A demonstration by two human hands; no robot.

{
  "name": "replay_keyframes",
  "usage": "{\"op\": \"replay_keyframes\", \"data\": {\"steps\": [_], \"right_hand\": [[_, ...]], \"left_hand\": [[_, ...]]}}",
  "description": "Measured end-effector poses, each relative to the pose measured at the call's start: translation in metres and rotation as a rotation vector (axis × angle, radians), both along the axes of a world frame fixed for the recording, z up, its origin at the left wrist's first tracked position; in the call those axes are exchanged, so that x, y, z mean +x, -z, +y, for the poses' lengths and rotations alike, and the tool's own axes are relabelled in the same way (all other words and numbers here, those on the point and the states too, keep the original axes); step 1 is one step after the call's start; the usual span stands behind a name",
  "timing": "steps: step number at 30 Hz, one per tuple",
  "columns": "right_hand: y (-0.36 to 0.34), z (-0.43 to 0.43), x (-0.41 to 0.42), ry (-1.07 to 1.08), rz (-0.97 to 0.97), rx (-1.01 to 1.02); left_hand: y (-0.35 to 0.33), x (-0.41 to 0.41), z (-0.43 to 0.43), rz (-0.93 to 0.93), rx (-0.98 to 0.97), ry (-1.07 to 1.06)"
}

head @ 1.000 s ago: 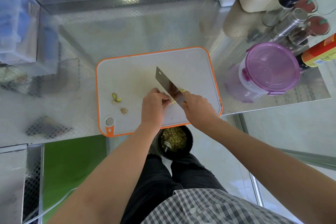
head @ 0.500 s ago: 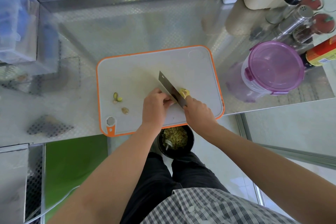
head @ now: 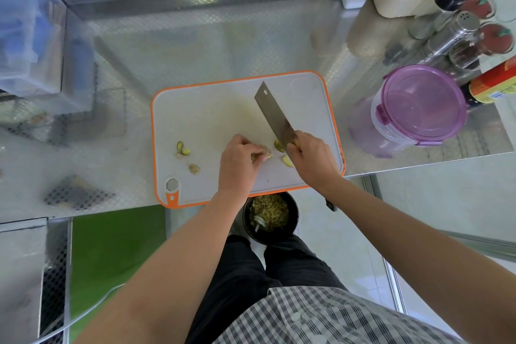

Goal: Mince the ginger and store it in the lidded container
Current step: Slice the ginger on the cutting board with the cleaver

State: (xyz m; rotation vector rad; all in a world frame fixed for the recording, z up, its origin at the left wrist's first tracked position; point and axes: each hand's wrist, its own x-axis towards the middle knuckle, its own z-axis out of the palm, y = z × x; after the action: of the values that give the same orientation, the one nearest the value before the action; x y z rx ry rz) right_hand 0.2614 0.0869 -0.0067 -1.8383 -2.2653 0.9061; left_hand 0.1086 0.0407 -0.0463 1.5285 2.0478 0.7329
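A white cutting board with an orange rim [head: 212, 109] lies on the steel counter. My left hand [head: 240, 165] pinches a small piece of ginger [head: 266, 153] on the board. My right hand [head: 312, 159] grips a cleaver [head: 275, 117] by its handle, the blade lifted and angled away over the board. Two cut ginger slices [head: 287, 161] lie between my hands, just under the blade's heel. Small ginger scraps [head: 183, 149] sit at the board's left. The lidded container [head: 418, 109], clear with a purple lid, stands shut to the right of the board.
A black bowl [head: 290, 227] of chopped bits sits below the counter edge near my legs. Bottles, a steel shaker [head: 452, 33] and jars crowd the back right. Clear plastic boxes [head: 25, 36] stand at the far left. Bare counter lies behind the board.
The cleaver has lifted off the ginger and shifted right. My left hand drew the ginger piece slightly left, and cut slices now lie exposed between the hands.
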Motion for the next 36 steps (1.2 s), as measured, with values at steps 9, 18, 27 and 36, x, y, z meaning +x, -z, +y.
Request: {"op": "replay_keyframes", "data": {"steps": [9, 18, 27, 36], "right_hand": [[-0.006, 0.007, 0.005, 0.134, 0.218, -0.024], [-0.019, -0.005, 0.007, -0.065, 0.126, -0.048], [-0.013, -0.018, -0.003, -0.164, -0.078, -0.026], [-0.018, -0.021, -0.008, -0.208, -0.23, -0.06]], "left_hand": [[-0.001, 0.0, 0.0, -0.032, -0.004, 0.007], [0.001, 0.001, 0.0, -0.058, 0.012, -0.01], [0.001, 0.003, 0.002, -0.017, 0.02, -0.014], [0.003, 0.003, 0.001, -0.034, 0.004, -0.022]]}}
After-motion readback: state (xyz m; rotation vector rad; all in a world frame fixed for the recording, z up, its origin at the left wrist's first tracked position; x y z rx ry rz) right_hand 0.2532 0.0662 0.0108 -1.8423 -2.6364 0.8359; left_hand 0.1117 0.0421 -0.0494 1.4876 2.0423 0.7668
